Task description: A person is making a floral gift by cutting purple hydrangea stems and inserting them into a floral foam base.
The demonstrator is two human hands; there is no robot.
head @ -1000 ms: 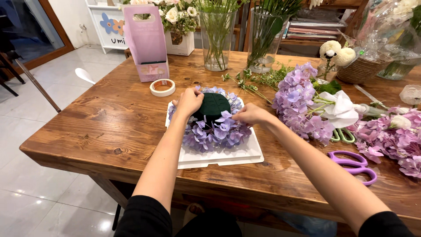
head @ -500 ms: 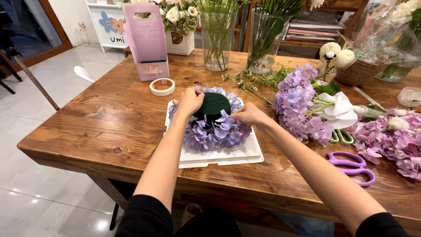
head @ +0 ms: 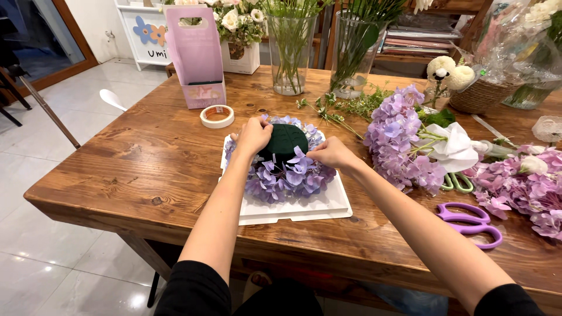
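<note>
Since the earlier frames we have hardly moved: both hands stay at the dark green foam dome [head: 283,142], only the camera has shifted slightly. At far left a pink carton with a handle slot [head: 196,54] stands upright behind a roll of tape [head: 217,116], its printed label low on the front. Our left hand [head: 253,136] cups the dome's left side, fingers curled against it, seemingly to steady it. The dome sits ringed by purple hydrangea florets [head: 287,178] on a white tray [head: 295,205]. Our right hand [head: 331,153] pinches a floret at the dome's right edge, fingertips closed. Purple scissors [head: 470,220] lie further right.
</note>
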